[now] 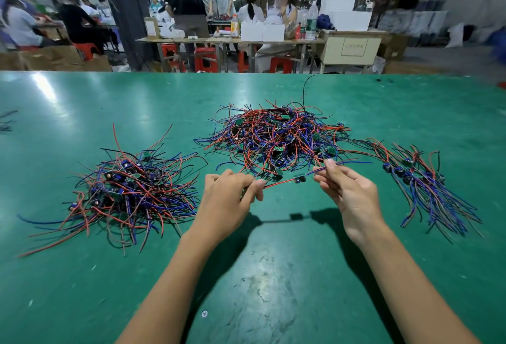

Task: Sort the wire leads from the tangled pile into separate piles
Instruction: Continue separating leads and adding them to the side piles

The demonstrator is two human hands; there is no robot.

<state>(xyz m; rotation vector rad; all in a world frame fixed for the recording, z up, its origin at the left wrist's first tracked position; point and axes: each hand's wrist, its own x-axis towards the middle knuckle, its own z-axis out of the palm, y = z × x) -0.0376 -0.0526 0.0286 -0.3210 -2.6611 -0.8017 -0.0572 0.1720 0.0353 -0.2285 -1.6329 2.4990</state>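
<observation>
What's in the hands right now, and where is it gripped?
One wire lead: left hand pinches its red wire end, right hand pinches its blue wire end.

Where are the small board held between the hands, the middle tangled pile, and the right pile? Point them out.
small board (299, 179), head view, its middle.
middle tangled pile (276, 135), head view, pile centre.
right pile (419, 179), head view, bundled wires.

Green table (273, 275) bears three wire piles (276, 135).
</observation>
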